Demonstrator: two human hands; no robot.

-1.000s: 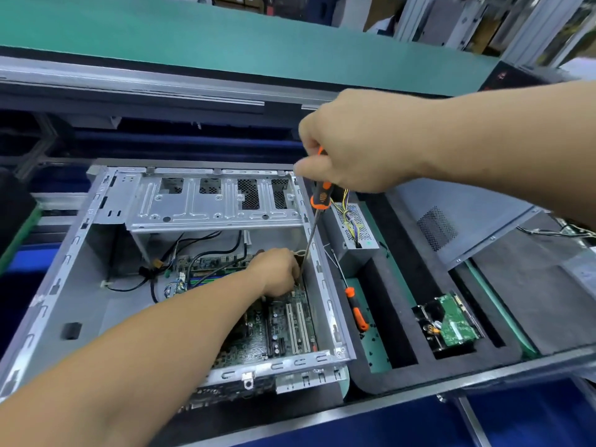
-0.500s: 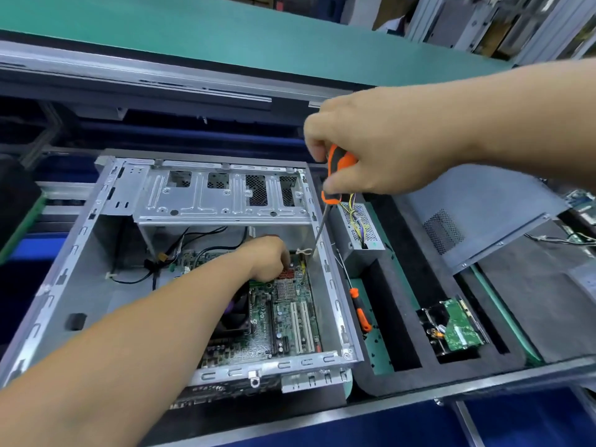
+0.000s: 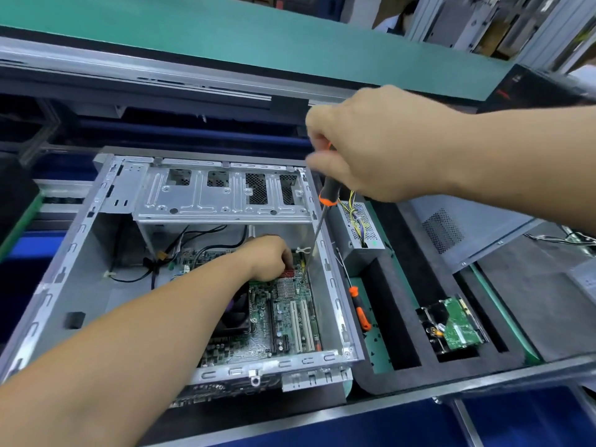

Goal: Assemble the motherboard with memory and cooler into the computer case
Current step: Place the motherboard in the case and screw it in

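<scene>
Lying open on its side: the grey metal computer case (image 3: 180, 272), the landmark for all below.

Sitting flat on the floor of the case, toward its right wall: the green motherboard (image 3: 283, 321), with two long white slots on it. Showing just left of those slots, partly hidden under the forearm: a dark round cooler (image 3: 237, 317).

Reaching into the middle of the case: the left hand (image 3: 267, 258), fingers curled down onto the far end of the motherboard. Cannot tell what, if anything, being pinched there.

Hovering above the far right corner of the case: the right hand (image 3: 377, 143), clenched around the black and orange handle of a long screwdriver (image 3: 317, 224). Slanting down inside the right wall: the thin metal shaft, its tip touching the motherboard just beside the left hand's fingers.

Lying outside the case, just right of its right wall: a small orange and black screwdriver (image 3: 359, 308) in a slot of the black foam tray (image 3: 400, 343).

Sitting further right of the case in the same tray: a green-topped hard drive (image 3: 456, 324).

Standing just past the right wall, by the far corner: a silver metal power box (image 3: 361, 227) with coloured wires.

Stretching beyond the case's far side: a long green belt (image 3: 225, 30).
</scene>
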